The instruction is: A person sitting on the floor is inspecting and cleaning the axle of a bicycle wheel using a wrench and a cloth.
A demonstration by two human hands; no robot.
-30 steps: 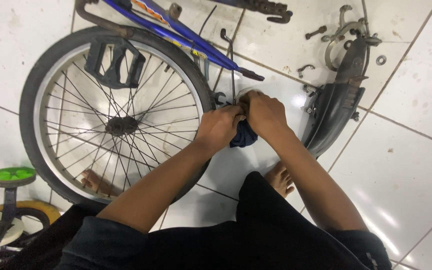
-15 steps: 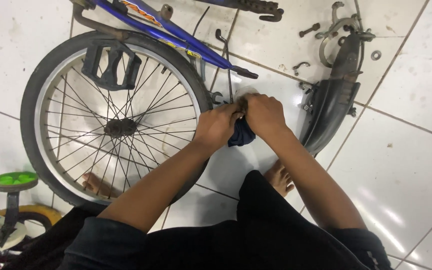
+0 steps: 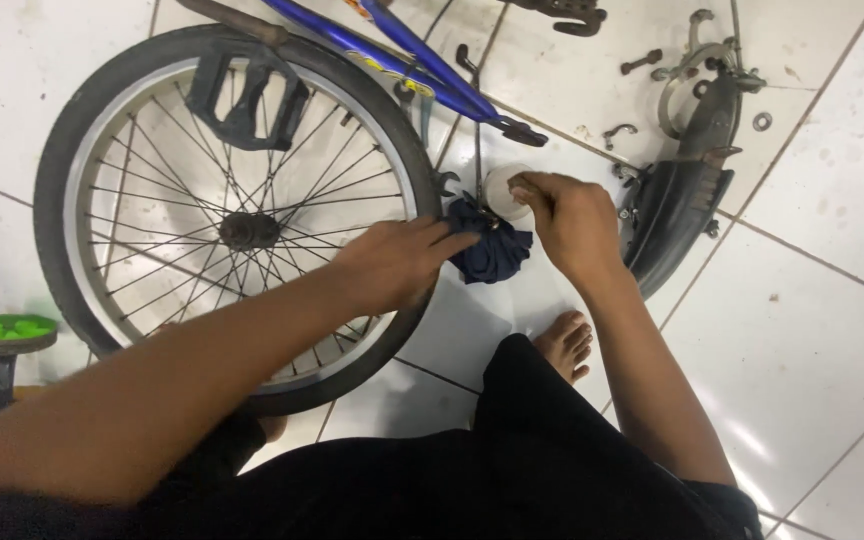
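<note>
My left hand (image 3: 394,262) rests flat over the tyre of a bicycle wheel (image 3: 232,200), its fingertips touching a bunched dark blue cloth (image 3: 492,250) on the white tile floor. My right hand (image 3: 570,222) is closed beside the cloth, its fingers at a small round white container (image 3: 502,190). The wheel lies flat with its spokes and hub showing. The blue bicycle frame (image 3: 402,55) runs across the top.
A black mudguard (image 3: 682,200) lies to the right of my right hand. Loose bolts, a washer (image 3: 762,122) and a brake caliper (image 3: 687,65) are scattered at the top right. A black pedal (image 3: 247,100) shows through the spokes. A green-topped stand (image 3: 2,335) is at the left edge. My bare foot (image 3: 564,345) is below the cloth.
My hands have come apart. The left one slid back onto the tyre, while the right one shifted right to the white container, uncovering the blue cloth between them.
</note>
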